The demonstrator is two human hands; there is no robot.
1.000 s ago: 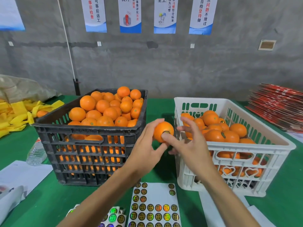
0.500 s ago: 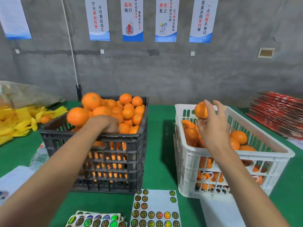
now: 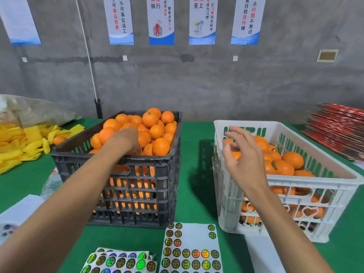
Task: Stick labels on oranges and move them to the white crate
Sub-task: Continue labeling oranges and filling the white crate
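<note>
My left hand is buried in the heaped oranges of the black crate, fingers hidden, so I cannot tell its grip. My right hand hangs open and empty over the white crate near edge. Pulling one fruit could topple the pile over the rim. The label sheet lies below both wrists, with green tabletop free between crates.
</note>
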